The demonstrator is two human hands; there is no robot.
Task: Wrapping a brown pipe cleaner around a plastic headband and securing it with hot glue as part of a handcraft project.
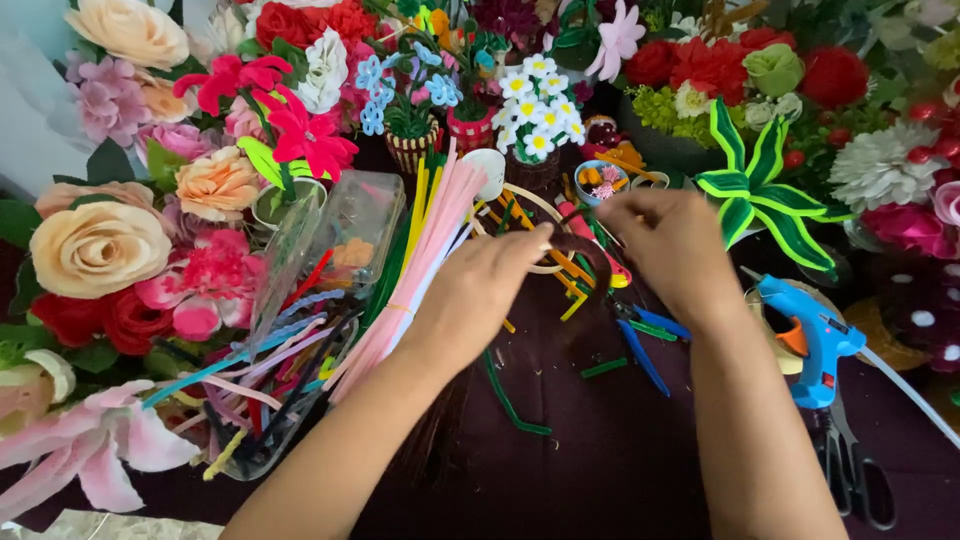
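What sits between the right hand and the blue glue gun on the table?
Nothing visible blocks it. The right hand is raised over the cut pipe-cleaner pieces, and the glue gun lies beside its wrist on bare dark cloth. Scissors lie nearer the camera, off that line.

Pipe cleaners [420, 250] lie left of the hands, glue gun [815, 345] right (scissors [850, 470] beneath).

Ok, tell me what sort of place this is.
Most likely a home craft table for making artificial flowers. Bundles of coloured pipe cleaners lie beside the left hand, a blue hot glue gun sits right of the right hand, and finished fake flowers crowd the edges.
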